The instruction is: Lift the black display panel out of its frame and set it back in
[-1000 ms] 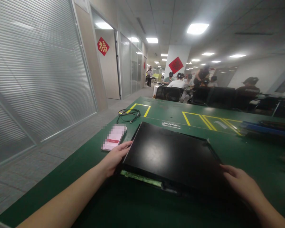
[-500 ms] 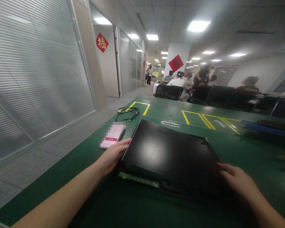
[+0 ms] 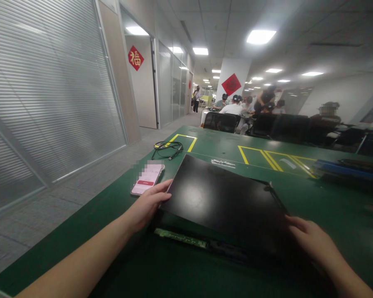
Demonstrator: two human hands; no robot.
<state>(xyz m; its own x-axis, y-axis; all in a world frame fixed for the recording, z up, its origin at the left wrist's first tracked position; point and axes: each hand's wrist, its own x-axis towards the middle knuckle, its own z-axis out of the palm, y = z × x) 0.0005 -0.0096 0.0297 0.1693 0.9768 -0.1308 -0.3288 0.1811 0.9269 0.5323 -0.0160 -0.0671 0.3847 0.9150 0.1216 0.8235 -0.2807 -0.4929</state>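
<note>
A flat black LCD panel [image 3: 217,198] with a glossy face is tilted over the green table, its near edge toward me. My left hand [image 3: 152,203] grips its left edge, with the thumb on the face and the fingers reaching along the side. On the right edge, my right hand [image 3: 307,231] is closed, its fingertips partly hidden behind the panel. A narrow green circuit board [image 3: 182,239] shows below the near edge. At the far right corner a thin black rim [image 3: 272,188] sticks out; I cannot tell whether it belongs to the panel.
A phone [image 3: 147,180] with a lit screen lies left of the panel. Behind it is a coiled black cable [image 3: 169,149]. Yellow tape [image 3: 247,155] marks the green table [image 3: 211,138]. A blurred blue object [image 3: 345,167] sits at the right. Several people sit beyond the chairs [image 3: 220,122].
The panel's near left side has risen slightly, and the left thumb now shows on its face. Both hands keep their hold; the view has shifted a little.
</note>
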